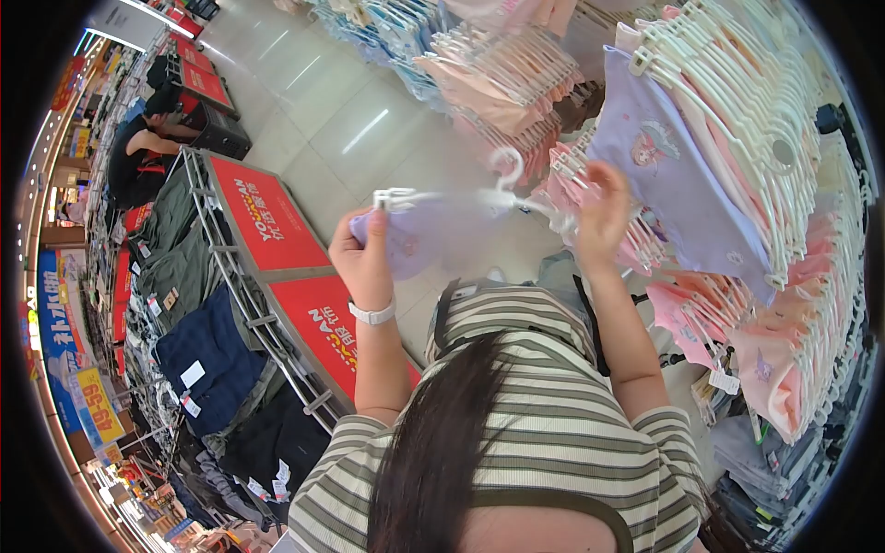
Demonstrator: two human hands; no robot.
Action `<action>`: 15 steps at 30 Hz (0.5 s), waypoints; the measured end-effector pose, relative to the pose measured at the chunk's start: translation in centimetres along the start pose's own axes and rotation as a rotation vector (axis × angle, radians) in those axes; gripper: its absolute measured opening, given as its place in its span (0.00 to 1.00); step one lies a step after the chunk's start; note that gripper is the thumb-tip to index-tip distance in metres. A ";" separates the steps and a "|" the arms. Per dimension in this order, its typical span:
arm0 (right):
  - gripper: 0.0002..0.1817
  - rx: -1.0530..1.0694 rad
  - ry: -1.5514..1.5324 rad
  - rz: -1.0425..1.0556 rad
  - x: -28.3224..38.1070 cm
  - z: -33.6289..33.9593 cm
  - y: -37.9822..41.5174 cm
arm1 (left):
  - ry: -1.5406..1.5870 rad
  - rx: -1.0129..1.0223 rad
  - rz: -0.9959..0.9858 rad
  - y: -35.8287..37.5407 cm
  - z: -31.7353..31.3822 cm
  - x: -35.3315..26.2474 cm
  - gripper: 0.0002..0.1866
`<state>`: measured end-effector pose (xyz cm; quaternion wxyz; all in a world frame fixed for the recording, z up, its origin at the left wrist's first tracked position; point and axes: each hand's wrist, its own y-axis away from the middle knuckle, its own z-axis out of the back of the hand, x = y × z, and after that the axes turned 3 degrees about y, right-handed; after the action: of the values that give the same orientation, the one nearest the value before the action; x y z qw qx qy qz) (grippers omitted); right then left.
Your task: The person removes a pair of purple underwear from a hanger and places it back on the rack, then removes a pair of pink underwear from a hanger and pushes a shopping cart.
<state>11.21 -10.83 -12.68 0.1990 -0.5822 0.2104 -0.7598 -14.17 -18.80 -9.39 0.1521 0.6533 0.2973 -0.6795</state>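
Note:
My left hand (364, 258) grips one corner of a small lilac garment (406, 240), thumb in front and fingers behind, just below a clip. The garment hangs from a white clip hanger (506, 170) whose hook points away from me; its right part is smeared by motion. My right hand (601, 217) is raised at the hanger's other end, fingers bent, with the thumb right by the white clip there. I cannot tell whether it grips that clip. Just right of this hand hangs a larger-looking lilac garment (682, 157) with a cartoon print, at the front of a packed row.
Pink garments (498, 83) on white hangers hang ahead, more pink ones (784, 359) at right. To the left, a metal rail (253, 313) with red sign panels (263, 207) borders dark folded trousers (207, 346). A person (143, 152) is beyond. Tiled floor (359, 120) lies between.

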 end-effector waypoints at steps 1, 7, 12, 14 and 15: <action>0.17 -0.171 -0.106 -0.080 -1.0 0.4 0.4 | 0.000 -0.002 0.000 -0.2 0.4 0.1 0.08; 0.18 0.022 -0.378 -0.652 -7.6 0.2 3.1 | 0.391 -0.119 0.092 -1.2 1.9 1.3 0.10; 0.24 0.493 -0.238 -0.575 -11.3 -4.9 5.3 | 0.586 -0.053 0.259 -1.0 0.0 -1.1 0.13; 0.24 0.597 -0.308 -0.622 -10.4 -6.5 4.7 | 0.642 -0.078 0.320 -0.6 -0.5 -1.2 0.13; 0.24 0.597 -0.308 -0.621 -9.5 -7.0 4.1 | 0.670 -0.048 0.372 -0.3 -0.4 -1.0 0.13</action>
<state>7.03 -8.44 -24.24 0.1496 -0.6409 -0.2344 -0.7155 -13.93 -18.49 -8.36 0.1825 0.8782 0.2225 -0.3821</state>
